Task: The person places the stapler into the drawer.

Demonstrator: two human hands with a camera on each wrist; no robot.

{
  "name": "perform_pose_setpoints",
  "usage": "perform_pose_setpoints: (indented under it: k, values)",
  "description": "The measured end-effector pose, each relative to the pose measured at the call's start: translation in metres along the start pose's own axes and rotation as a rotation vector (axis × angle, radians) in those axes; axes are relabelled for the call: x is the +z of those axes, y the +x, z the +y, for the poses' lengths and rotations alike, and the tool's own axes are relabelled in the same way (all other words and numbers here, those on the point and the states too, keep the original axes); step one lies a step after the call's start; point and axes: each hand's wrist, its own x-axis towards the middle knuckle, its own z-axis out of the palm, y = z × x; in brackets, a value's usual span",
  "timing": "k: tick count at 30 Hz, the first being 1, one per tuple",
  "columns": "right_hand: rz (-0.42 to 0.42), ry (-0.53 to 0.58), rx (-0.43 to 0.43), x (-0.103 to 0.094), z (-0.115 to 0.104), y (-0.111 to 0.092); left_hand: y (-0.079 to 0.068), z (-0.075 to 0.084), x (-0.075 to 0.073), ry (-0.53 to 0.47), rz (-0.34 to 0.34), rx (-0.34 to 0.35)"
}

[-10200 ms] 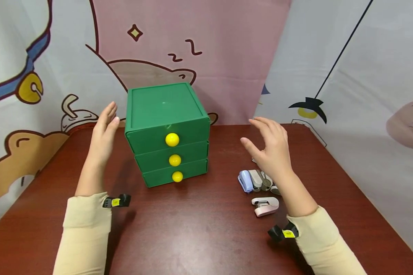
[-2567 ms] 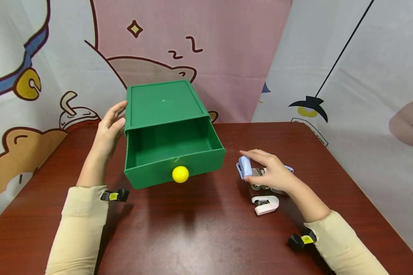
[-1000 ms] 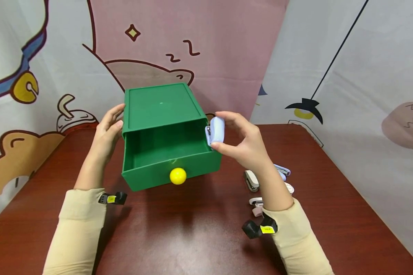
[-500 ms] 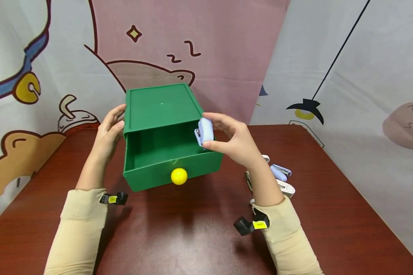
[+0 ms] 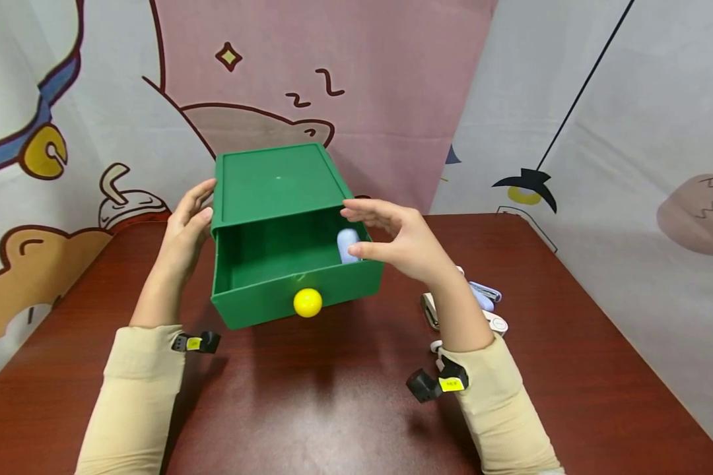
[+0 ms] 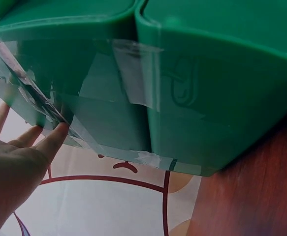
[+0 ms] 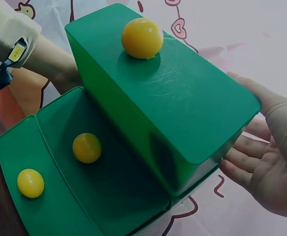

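The top drawer (image 5: 344, 284) of a green drawer cabinet (image 5: 279, 185) stands pulled out, a yellow knob (image 5: 307, 303) on its front. A light blue stapler (image 5: 347, 245), slightly blurred, is inside the drawer's right end, below the fingers of my right hand (image 5: 412, 244). That hand is over the drawer's right edge, thumb and fingers spread apart, and the thumb overlaps the stapler in the head view. In the left wrist view, the fingertips of my left hand (image 6: 22, 157) rest against the taped side of the cabinet with fingers extended.
Several other staplers lie on the brown table (image 5: 333, 422) to the right, partly hidden by my right forearm: a blue one (image 5: 484, 295), a white one (image 5: 497, 322) and a grey one (image 5: 430, 310). A patterned curtain (image 5: 392, 79) hangs behind the table.
Lifted from the group on the right, the blue stapler was carried over the drawer; my right hand has now let go and it has dropped inside. Earlier, the top drawer was pulled out.
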Motion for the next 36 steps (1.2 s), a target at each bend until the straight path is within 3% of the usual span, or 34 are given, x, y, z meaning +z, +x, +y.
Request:
perform_pose_setpoints:
  k: [6,16,20,27,36]
  values:
    - [0.024,0.004,-0.049,0.002,0.003,-0.002,0.000,0.000,0.000,-0.006,0.001,0.002]
    - [0.168,-0.018,-0.163,0.000,0.008,-0.012,0.002,0.002,0.002,0.004,-0.007,0.002]
    - [0.217,-0.033,-0.173,-0.007,0.010,-0.019,0.002,0.001,0.002,0.008,-0.010,0.000]
    - [0.223,-0.172,-0.081,-0.023,0.017,-0.037,0.002,0.000,0.001,0.010,-0.006,0.000]
    - [0.047,-0.301,0.093,-0.044,0.035,-0.061,0.001,0.000,0.000,0.012,-0.004,-0.006]
